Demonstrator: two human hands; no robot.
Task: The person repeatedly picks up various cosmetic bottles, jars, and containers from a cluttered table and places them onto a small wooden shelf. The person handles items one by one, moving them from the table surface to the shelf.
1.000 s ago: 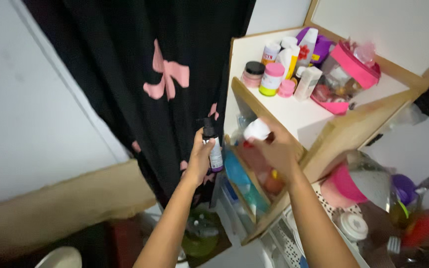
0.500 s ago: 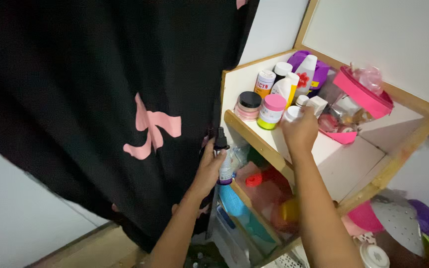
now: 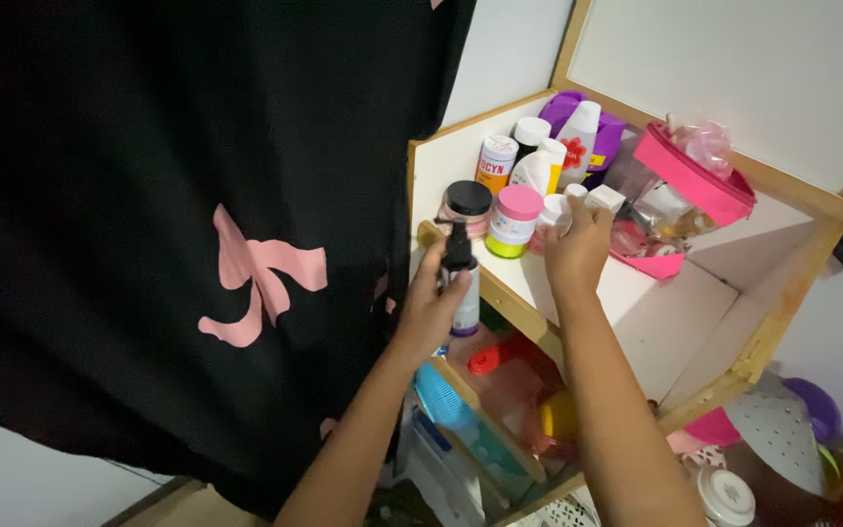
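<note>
On the white shelf (image 3: 626, 303) at 1 o'clock, the right hand (image 3: 574, 252) now rests among the jars, its fingers curled around a small white-capped container (image 3: 567, 201) that it is setting down just beside the pink-lidded jar (image 3: 514, 215). A second ago this hand was lower, at the shelf's front edge, with the white piece raised in front of the compartment below; half a second ago it had only just reached the cluster. So the white item has gone from the air to the shelf top, though the grasp is not yet released.

The left hand (image 3: 431, 307) has risen too. It grips a dark spray bottle (image 3: 461, 281) around the body, upright, nozzle at 12 o'clock. Earlier the bottle hung well below the shelf, against the black curtain (image 3: 197, 195); now its head is level with the shelf's wooden lip, just beside the black-lidded jar (image 3: 465, 203).

Behind the jars, toward 12 o'clock, stand white bottles (image 3: 539, 161) and a purple bottle (image 3: 582, 132); a pink pouch (image 3: 685, 185) lies at 2 o'clock. Both held things appear to be heading for this same shelf top.
</note>
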